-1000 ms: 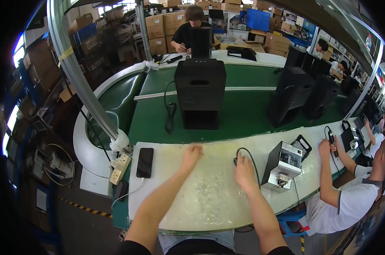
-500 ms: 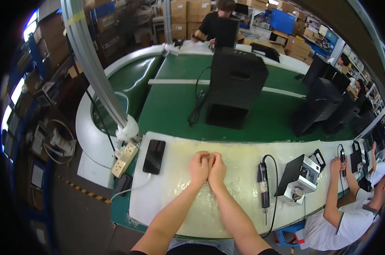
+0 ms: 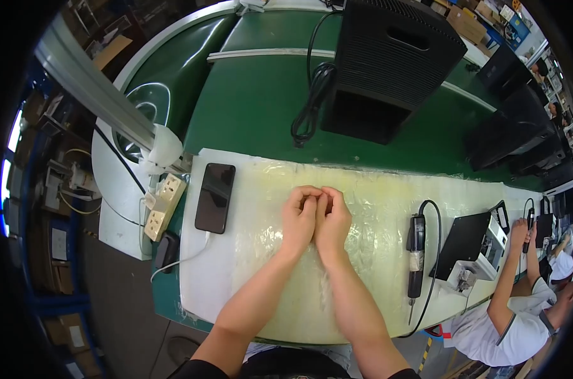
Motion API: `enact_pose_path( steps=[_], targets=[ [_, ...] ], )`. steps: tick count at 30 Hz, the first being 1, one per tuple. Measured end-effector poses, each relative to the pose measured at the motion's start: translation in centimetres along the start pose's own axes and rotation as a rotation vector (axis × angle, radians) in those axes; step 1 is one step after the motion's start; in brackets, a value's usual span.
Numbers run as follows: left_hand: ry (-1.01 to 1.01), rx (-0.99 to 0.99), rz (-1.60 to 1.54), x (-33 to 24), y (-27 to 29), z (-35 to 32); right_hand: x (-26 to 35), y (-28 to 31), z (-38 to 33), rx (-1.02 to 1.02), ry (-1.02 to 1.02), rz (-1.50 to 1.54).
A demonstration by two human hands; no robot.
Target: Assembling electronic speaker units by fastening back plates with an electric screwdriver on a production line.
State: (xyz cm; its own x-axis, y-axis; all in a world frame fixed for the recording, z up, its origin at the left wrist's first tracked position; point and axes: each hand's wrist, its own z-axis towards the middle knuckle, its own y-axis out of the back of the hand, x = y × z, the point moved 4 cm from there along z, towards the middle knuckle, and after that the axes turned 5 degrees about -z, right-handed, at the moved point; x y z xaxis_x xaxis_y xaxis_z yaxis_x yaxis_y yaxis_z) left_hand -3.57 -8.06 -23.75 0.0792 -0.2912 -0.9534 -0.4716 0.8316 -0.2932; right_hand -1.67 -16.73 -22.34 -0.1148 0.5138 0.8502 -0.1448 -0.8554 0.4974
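My left hand (image 3: 299, 218) and my right hand (image 3: 333, 221) rest together over the middle of the yellowish, film-covered work mat (image 3: 255, 297). Both are closed, with fingers curled inward and fingertips meeting. Nothing shows between them, though the palms are hidden. Left of them lies a black smartphone (image 3: 215, 197), face up, with a white cable plugged into its lower end. To the right is a black electric screwdriver (image 3: 416, 256), its bit pointing toward me and its cord looping beside it. Neither hand touches these things.
A tall black machine casing (image 3: 400, 63) with a bundled power cord (image 3: 311, 104) stands on the green conveyor (image 3: 236, 107) ahead. A black-and-silver unit (image 3: 466, 243) sits at right, near a co-worker (image 3: 507, 322). A power strip (image 3: 165, 207) and metal post (image 3: 97, 88) are at left.
My view has tilted downward and come nearer, so the mat and the casing look larger. Both hands stay closed together at about the same spot on the mat.
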Motion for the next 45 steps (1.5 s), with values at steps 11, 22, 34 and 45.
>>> enact_pose_path(
  steps=[11,22,34,45],
  targets=[
    [0.053,-0.023,0.046,-1.3,-0.3,-0.2,0.1,-0.2,0.1,0.026,-0.07,0.107],
    [-0.011,-0.018,0.056,-0.8,-0.2,0.1,-0.3,-0.5,0.2,0.068,-0.071,0.112],
    [0.045,-0.039,0.003,-0.7,-0.3,0.0,-0.3,-0.3,0.2,0.052,-0.08,0.091],
    [0.033,-0.016,0.016,-0.7,-0.1,0.1,-0.2,-0.3,0.2,0.068,-0.067,0.081]
  ],
)
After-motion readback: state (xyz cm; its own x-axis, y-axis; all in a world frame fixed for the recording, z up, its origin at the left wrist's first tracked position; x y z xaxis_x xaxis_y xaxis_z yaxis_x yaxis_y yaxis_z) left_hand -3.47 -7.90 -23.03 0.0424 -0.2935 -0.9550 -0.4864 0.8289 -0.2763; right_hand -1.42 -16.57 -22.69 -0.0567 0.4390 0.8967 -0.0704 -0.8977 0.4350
